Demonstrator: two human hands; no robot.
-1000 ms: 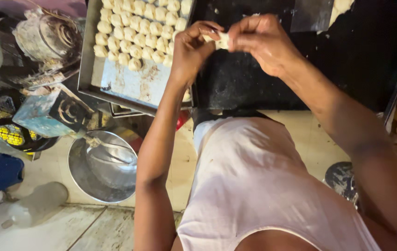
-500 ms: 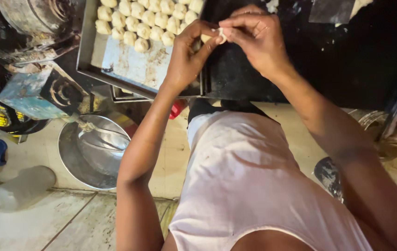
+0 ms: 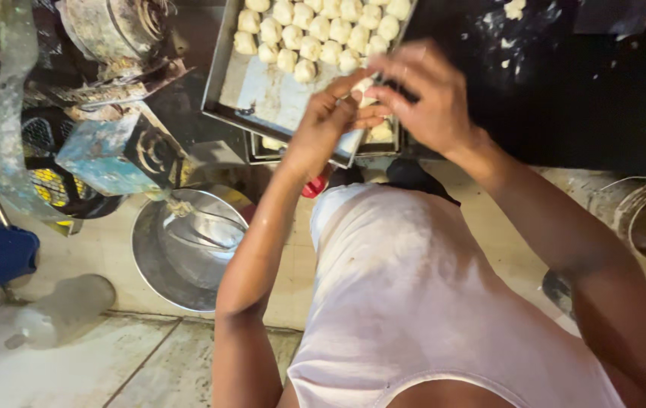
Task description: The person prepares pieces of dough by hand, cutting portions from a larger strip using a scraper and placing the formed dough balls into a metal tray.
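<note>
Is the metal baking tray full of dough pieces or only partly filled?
Partly filled: dough pieces crowd the far part of the tray; its near part lies bare.

Both hands (image 3: 383, 106) w/ dough piece (image 3: 364, 85)

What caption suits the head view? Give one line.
Both hands, left hand and right hand, pinch a dough piece above a metal tray.

Dough piece (image 3: 366, 85) mostly buried between left hand (image 3: 323, 125) and right hand (image 3: 425, 102), shape unclear. Tray (image 3: 262, 94) top cut off. Second tray (image 3: 278, 151) underneath, probably, barely visible.
</note>
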